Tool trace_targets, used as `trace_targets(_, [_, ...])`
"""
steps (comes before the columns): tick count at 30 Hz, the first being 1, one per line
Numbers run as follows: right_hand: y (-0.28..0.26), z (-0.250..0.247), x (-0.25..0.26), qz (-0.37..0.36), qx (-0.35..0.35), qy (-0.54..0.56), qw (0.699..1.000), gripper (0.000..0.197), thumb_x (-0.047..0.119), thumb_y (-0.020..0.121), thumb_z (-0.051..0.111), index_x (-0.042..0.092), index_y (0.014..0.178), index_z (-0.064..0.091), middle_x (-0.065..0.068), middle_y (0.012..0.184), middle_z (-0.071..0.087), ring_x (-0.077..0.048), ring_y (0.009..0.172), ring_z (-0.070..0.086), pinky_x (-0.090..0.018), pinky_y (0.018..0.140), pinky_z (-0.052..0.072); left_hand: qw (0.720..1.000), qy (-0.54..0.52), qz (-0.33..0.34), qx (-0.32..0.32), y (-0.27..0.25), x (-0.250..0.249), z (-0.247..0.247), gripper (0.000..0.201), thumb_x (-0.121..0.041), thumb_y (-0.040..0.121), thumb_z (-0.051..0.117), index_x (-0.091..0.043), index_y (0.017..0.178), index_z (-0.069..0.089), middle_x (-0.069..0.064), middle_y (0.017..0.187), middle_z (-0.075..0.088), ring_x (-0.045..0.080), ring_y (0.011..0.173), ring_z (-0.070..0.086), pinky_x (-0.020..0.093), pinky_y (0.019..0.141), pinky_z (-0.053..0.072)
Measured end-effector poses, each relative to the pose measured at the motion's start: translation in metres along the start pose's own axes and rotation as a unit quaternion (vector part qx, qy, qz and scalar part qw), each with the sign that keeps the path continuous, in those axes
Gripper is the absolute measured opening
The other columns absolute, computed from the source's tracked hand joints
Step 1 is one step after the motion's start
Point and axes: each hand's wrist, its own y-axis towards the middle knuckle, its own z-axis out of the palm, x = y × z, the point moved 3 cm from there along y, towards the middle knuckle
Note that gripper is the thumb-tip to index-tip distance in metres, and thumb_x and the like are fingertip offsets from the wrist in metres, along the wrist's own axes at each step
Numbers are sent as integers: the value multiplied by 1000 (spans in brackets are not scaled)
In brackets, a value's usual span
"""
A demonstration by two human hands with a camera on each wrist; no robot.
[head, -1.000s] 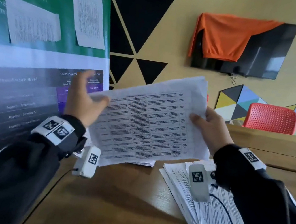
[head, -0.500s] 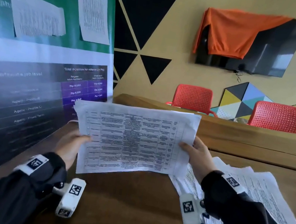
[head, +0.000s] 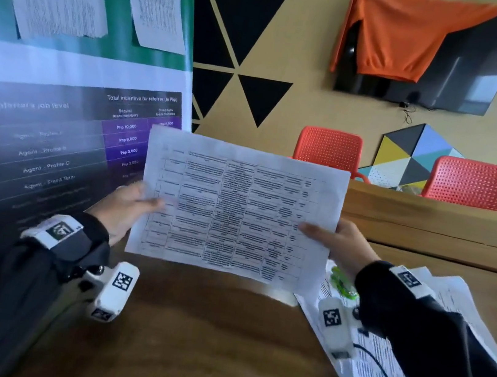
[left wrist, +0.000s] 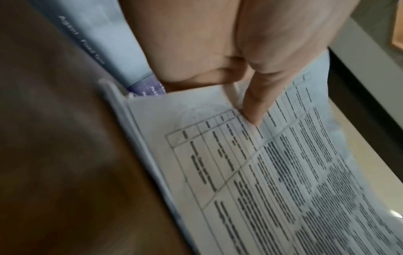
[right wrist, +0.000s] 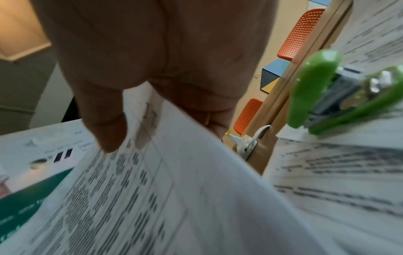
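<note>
A stack of printed sheets (head: 237, 209) with a table of text stands nearly upright over the wooden table (head: 201, 342), its lower edge close to the wood. My left hand (head: 128, 206) pinches its left edge, thumb on the printed face (left wrist: 253, 110). My right hand (head: 336, 240) pinches the right edge, thumb on the front (right wrist: 104, 131) and fingers behind. In the left wrist view the stack's sheet edges (left wrist: 139, 146) show as several layers.
More printed sheets (head: 393, 355) lie spread on the table at the right, with a green stapler (head: 344, 283) on them, seen close in the right wrist view (right wrist: 327, 91). A banner (head: 61, 95) stands at the left. Red chairs (head: 470, 182) sit behind a wooden ledge.
The sheets came down from a raised, tilted hold to level and upright near the table. Both hands dropped with them and kept their hold on the side edges.
</note>
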Motion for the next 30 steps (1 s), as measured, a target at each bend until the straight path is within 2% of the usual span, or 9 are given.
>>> trace_targets(2, [-1,-5,13,-6,16,42,999,45,29,75,80,15,116,70,-3,112,76,-23,104,72,-49,97,54,999,22,19,32,5,-21,2,11,0,95,58,-9,93,63,-11,93,78,4,93,71,31,89,49])
trace_targets(6, [0,-13,30,-37,-17,127,991,41,20,80,77,16,119,68,-7,117,74,-29,107,71,-53,95,54,992,-102,50,-60,20,-40,-2,9,-17,90,71,-16,97,67,6,105,73,19,90,69,48,99,46])
trace_targets(10, [2,-9,41,-44,-68,231,970,31,12,89,70,15,120,66,-7,114,75,-29,104,72,-49,87,59,966,-255,-26,-32,3,-30,48,87,-69,63,78,-26,134,53,-2,132,58,20,114,62,47,102,44])
trace_targets(14, [5,9,40,-40,-65,274,959,30,10,89,70,11,119,66,-12,117,73,-32,108,70,-50,91,56,941,-288,-108,143,-32,-18,138,69,-51,71,79,-18,128,59,16,115,68,33,94,70,49,83,56])
trace_targets(17, [4,14,36,-40,-67,252,965,26,12,89,71,11,115,67,-11,114,74,-30,106,71,-49,90,57,947,-276,-101,127,-35,-19,174,47,-26,76,77,-11,119,67,10,120,73,32,104,71,55,94,53])
trace_targets(21, [6,-23,25,-56,-31,-100,993,30,44,82,74,18,99,73,2,93,76,-15,84,68,-36,77,54,973,-214,-75,44,-16,-10,175,39,-27,77,81,-12,112,72,0,111,77,27,102,72,53,91,56])
trace_targets(25, [22,-65,-27,72,61,-520,849,52,65,76,70,21,103,71,-1,99,71,-23,91,65,-35,85,51,977,-177,-115,-18,5,18,163,68,-64,39,93,-14,83,81,3,111,77,30,111,69,56,108,45])
trace_targets(28, [29,-70,-49,163,103,-571,798,37,54,79,73,31,107,67,6,101,69,-17,90,66,-33,85,52,972,-188,-137,-20,7,20,162,59,-57,50,94,-10,82,79,8,107,77,31,102,71,54,104,47])
trace_targets(30, [35,-64,-45,156,93,-496,849,21,35,86,70,30,106,66,2,97,70,-21,82,67,-34,69,56,969,-194,-150,-12,8,19,162,41,-44,63,88,-10,83,77,10,107,77,32,101,71,52,104,48])
